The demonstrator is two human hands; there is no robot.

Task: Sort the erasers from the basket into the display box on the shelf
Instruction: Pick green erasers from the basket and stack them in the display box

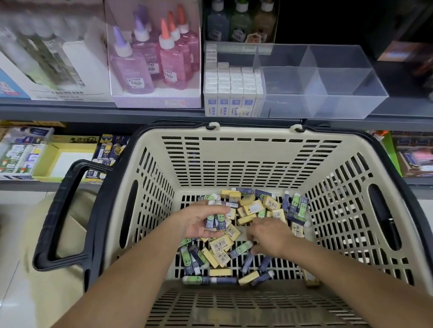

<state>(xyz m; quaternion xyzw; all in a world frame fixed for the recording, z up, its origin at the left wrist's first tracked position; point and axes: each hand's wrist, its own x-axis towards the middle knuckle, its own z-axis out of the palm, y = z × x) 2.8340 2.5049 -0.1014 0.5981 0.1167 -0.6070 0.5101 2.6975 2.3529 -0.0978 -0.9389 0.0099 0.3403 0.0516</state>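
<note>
Cream basket [238, 132]: gathering was underway.
Left grip [202, 225]: clamped blue erasers [215, 220].
Right grip [272, 236]: closure unclear.
Display box [346, 82]: likely next destination.

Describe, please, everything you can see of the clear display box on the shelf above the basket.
The display box is a clear plastic, open-topped tray split by clear dividers into compartments. Its left section is packed with upright white erasers in blue-printed sleeves; the compartments to the right look empty. It stands level on the dark shelf, beside a lilac carton of glue bottles, above the basket and its far rim.
</note>
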